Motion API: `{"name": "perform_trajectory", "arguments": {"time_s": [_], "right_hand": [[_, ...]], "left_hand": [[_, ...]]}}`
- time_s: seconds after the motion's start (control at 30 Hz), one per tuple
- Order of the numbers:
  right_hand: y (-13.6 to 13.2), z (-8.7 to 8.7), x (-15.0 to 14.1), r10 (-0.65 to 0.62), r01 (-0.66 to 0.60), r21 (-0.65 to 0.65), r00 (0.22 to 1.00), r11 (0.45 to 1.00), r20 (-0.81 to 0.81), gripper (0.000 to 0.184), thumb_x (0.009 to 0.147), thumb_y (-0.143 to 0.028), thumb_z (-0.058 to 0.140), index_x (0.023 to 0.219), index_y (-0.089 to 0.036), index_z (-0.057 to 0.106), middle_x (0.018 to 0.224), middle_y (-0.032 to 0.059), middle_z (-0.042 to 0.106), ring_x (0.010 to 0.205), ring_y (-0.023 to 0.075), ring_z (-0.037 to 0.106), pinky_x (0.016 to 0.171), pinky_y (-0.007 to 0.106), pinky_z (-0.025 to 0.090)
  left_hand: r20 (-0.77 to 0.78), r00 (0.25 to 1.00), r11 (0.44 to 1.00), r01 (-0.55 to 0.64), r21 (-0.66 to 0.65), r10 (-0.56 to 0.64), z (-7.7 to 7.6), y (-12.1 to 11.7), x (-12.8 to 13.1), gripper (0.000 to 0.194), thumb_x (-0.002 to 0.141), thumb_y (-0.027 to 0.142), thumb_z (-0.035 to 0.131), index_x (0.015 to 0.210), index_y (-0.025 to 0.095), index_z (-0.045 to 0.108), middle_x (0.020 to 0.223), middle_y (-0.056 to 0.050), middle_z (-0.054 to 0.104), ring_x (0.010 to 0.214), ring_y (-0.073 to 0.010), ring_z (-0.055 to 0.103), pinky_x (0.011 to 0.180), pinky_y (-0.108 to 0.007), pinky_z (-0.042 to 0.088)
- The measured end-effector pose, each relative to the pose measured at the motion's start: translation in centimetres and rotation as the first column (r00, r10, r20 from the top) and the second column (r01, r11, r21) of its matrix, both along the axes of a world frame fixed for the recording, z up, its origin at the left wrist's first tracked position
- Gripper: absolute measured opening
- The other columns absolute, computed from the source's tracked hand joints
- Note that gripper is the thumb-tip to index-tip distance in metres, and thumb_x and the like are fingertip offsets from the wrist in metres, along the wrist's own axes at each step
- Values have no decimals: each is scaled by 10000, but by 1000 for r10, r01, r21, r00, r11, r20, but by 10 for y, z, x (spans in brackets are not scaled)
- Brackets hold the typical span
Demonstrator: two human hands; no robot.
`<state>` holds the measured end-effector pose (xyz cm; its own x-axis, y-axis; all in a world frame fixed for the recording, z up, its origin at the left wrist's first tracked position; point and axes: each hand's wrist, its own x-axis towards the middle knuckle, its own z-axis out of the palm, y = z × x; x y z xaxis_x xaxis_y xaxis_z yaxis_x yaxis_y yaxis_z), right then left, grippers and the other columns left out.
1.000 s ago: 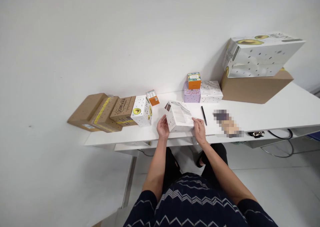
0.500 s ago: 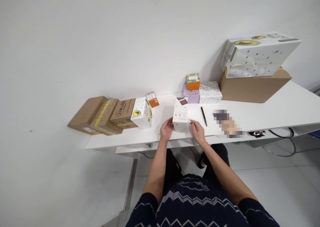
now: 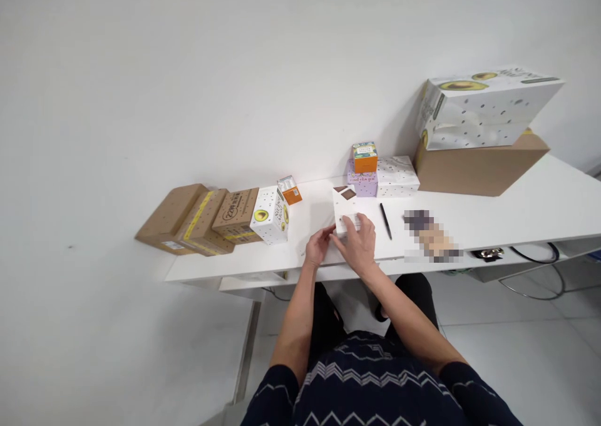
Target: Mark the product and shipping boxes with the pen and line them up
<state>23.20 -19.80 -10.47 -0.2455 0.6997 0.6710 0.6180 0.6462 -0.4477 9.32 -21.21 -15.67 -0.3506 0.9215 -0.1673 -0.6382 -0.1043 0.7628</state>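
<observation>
A small white box (image 3: pixel 341 208) with brown diamond shapes at its far end stands near the front edge of the table. My left hand (image 3: pixel 319 246) grips its near left corner, the fingers partly hidden by the box. Across the box's near part lies my right hand (image 3: pixel 360 241), fingers curled on the printed surface and thumb at the near left side, covering much of it. To the right of the box is a black pen (image 3: pixel 385 220).
Cardboard boxes (image 3: pixel 169 216) and a white avocado-print box (image 3: pixel 270 216) line the left. Behind stand an orange box (image 3: pixel 365 158) on a purple box (image 3: pixel 363 182), and a white dotted box (image 3: pixel 398 179). At right, a large avocado-print box (image 3: pixel 493 113) rests on a cardboard box (image 3: pixel 464 172).
My right hand has moved left from beside the white box onto its near part. My left hand stays at the left corner. The view has shifted slightly.
</observation>
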Motion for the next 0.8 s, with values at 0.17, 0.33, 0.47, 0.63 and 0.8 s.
{"name": "perform_trajectory", "arguments": {"time_s": [0.17,0.33,0.47,0.63,0.8], "right_hand": [[18,-5,18,-16,-3,-113,985,994,-169,431,794,-403,606,1164,-183,574,1291,160,327,1239,308,360,961,453,413],[25,-13,32,-184,-27,-445,887,895,-423,481,776,-481,570,1131,-157,569,1179,150,460,1062,254,468,836,393,461],[24,-33,32,-91,-90,-465,931,881,-354,410,862,-475,431,1057,-156,598,1028,119,584,970,245,493,890,429,412],[17,-44,40,-75,16,-323,982,946,-171,470,873,-452,456,1211,-134,527,1174,178,514,1136,316,431,963,538,354],[-4,-32,36,6,-11,-136,999,991,-40,421,895,-392,474,1267,-197,498,1312,190,388,1241,344,349,963,586,355]], "left_hand": [[77,994,996,-82,44,78,1,0,-4,316,812,258,447,915,143,722,1073,-110,700,1085,-222,617,1023,-365,394],[185,958,971,-233,49,220,-1,3,-7,351,846,316,455,1119,214,651,1303,-84,581,1203,-197,544,1049,-345,391],[200,947,963,-265,52,250,-2,4,-6,375,835,333,500,1180,231,609,1311,-78,570,1229,-190,525,1060,-341,392],[189,944,958,-284,46,271,-1,3,-8,357,837,330,503,1155,219,620,1266,-87,605,1203,-182,549,1048,-335,406],[152,947,957,-290,12,285,1,3,-6,387,858,359,479,1187,203,610,1263,-105,607,1196,-194,556,1022,-345,432]]}}
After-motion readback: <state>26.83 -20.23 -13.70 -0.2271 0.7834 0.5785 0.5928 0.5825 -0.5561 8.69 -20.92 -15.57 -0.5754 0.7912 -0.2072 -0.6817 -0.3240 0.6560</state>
